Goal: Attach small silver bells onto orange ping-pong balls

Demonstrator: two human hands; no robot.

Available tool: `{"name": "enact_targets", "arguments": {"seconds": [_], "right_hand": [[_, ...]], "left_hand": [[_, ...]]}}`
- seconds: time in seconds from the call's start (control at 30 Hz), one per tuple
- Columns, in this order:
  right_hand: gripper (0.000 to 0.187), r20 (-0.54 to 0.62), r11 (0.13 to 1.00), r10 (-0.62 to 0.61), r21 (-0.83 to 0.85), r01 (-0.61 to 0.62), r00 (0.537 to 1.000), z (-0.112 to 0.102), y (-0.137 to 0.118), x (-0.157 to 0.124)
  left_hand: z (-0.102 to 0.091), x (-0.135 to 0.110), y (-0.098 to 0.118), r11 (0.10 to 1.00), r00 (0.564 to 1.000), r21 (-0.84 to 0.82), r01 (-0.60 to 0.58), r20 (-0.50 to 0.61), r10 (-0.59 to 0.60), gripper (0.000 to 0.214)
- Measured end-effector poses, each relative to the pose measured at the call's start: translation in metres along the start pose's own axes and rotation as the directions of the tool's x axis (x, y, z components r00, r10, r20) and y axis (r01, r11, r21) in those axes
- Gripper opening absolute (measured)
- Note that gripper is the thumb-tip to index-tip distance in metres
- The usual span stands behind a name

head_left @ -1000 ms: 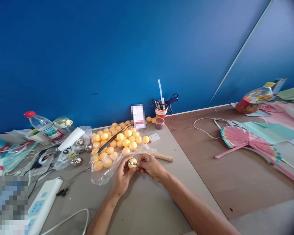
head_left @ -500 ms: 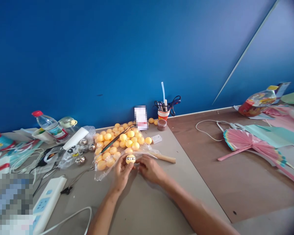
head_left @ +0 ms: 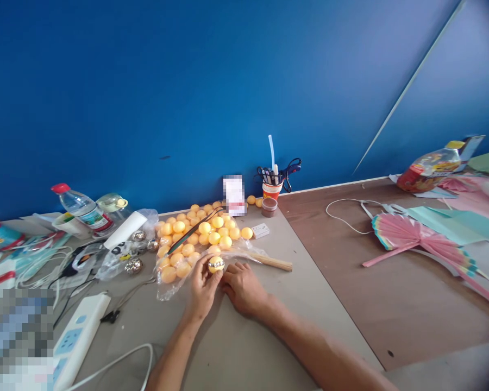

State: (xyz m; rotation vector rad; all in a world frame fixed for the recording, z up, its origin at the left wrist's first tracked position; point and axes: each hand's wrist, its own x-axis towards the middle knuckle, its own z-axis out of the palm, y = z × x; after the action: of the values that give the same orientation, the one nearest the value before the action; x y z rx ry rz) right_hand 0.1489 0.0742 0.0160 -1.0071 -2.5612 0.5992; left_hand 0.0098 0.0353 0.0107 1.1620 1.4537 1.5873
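Observation:
My left hand (head_left: 201,288) pinches a yellow ball (head_left: 215,264) with a shiny silver band around it, just above the grey table (head_left: 236,347). My right hand (head_left: 242,288) rests on the table beside it, fingers curled down and off the ball; whether it holds anything is hidden. Just beyond both hands lies a heap of orange balls (head_left: 199,234) spilling from a clear plastic bag (head_left: 169,282), with dark tweezers (head_left: 189,234) lying across the heap. A wooden stick (head_left: 274,263) lies to the right of the heap.
Silver balls (head_left: 133,265), a white tube (head_left: 125,230), a water bottle (head_left: 83,209), cables and a white power strip (head_left: 77,339) crowd the left. A cup of scissors and pens (head_left: 272,187) stands by the blue wall. Pink paper fans (head_left: 415,239) lie on the brown tabletop at right.
My right hand has let go of the banded ball and dropped to the table. My left hand keeps the ball, now slightly higher and nearer the bag.

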Motion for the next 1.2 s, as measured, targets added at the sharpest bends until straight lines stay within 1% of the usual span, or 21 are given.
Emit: {"name": "enact_targets", "arguments": {"seconds": [0.07, 0.13, 0.2, 0.3, 0.37, 0.47, 0.53, 0.63, 0.67, 0.73, 0.8, 0.87, 0.93, 1.03, 1.1, 1.2], "right_hand": [[0.014, -0.011, 0.999, -0.045, -0.006, 0.045, 0.999, 0.002, 0.000, -0.001], [0.025, -0.002, 0.993, -0.118, -0.018, 0.118, 0.993, 0.004, -0.002, -0.003], [0.026, 0.022, 0.986, -0.165, -0.027, 0.165, 0.986, 0.006, -0.004, -0.003], [0.015, 0.048, 0.988, -0.147, -0.037, 0.149, 0.988, 0.007, -0.008, -0.002], [0.013, 0.058, 0.990, -0.131, -0.037, 0.133, 0.990, 0.005, -0.009, 0.000], [0.013, 0.062, 0.993, -0.115, -0.020, 0.117, 0.991, 0.003, -0.007, 0.001], [0.012, 0.033, 0.996, -0.084, -0.005, 0.084, 0.996, 0.001, -0.003, 0.000], [0.012, -0.082, 1.000, -0.016, 0.013, 0.017, 0.996, 0.000, 0.005, -0.001], [0.016, -0.121, 1.000, 0.001, 0.022, 0.002, 0.993, 0.000, 0.007, -0.001], [0.032, -0.166, 0.999, -0.001, 0.044, 0.008, 0.986, -0.001, 0.011, -0.002], [0.046, -0.161, 0.997, -0.051, 0.051, 0.059, 0.986, 0.000, 0.012, -0.002], [0.052, -0.126, 0.991, -0.124, 0.036, 0.129, 0.984, 0.001, 0.010, -0.002], [0.048, -0.083, 0.982, -0.186, 0.010, 0.187, 0.979, 0.003, 0.007, -0.002], [0.028, -0.057, 0.974, -0.225, -0.004, 0.225, 0.973, 0.006, 0.005, 0.001], [0.017, -0.074, 0.975, -0.219, 0.003, 0.220, 0.973, 0.008, 0.006, 0.003], [0.018, -0.130, 0.980, -0.198, 0.010, 0.201, 0.972, 0.012, 0.009, 0.006]], "left_hand": [[-0.001, 0.000, -0.001, 1.000, 1.000, 0.008, -0.011, -0.008, 0.011, 0.044], [-0.001, 0.000, -0.002, 1.000, 1.000, 0.005, -0.019, -0.024, 0.019, 0.046], [-0.001, 0.001, -0.002, 1.000, 0.999, -0.004, -0.027, -0.030, 0.027, 0.048], [-0.001, 0.001, -0.003, 0.999, 0.999, 0.000, -0.037, -0.011, 0.037, 0.048], [-0.001, 0.002, -0.004, 0.999, 0.999, 0.008, -0.038, -0.006, 0.038, 0.047], [-0.003, 0.002, -0.003, 1.000, 1.000, 0.021, -0.008, -0.012, 0.008, 0.047], [-0.003, 0.002, -0.001, 0.999, 0.999, -0.005, 0.032, -0.008, -0.032, 0.049], [-0.004, 0.002, 0.001, 0.992, 0.997, -0.107, 0.067, -0.032, -0.071, 0.051], [-0.004, 0.002, 0.000, 0.989, 0.996, -0.134, 0.064, -0.046, -0.071, 0.051], [-0.004, 0.003, -0.001, 0.986, 0.995, -0.158, 0.049, -0.073, -0.062, 0.049], [-0.005, 0.004, -0.003, 0.989, 0.995, -0.146, 0.035, -0.091, -0.048, 0.049], [-0.006, 0.005, -0.003, 0.992, 0.993, -0.124, 0.018, -0.115, -0.033, 0.051], [-0.007, 0.006, -0.003, 0.994, 0.989, -0.110, 0.000, -0.149, -0.016, 0.052], [-0.009, 0.008, -0.003, 0.994, 0.979, -0.103, -0.035, -0.204, 0.013, 0.050], [-0.009, 0.009, -0.003, 0.994, 0.974, -0.096, -0.056, -0.223, 0.033, 0.049], [-0.008, 0.010, -0.003, 0.994, 0.971, -0.061, -0.087, -0.227, 0.071, 0.047]]}}
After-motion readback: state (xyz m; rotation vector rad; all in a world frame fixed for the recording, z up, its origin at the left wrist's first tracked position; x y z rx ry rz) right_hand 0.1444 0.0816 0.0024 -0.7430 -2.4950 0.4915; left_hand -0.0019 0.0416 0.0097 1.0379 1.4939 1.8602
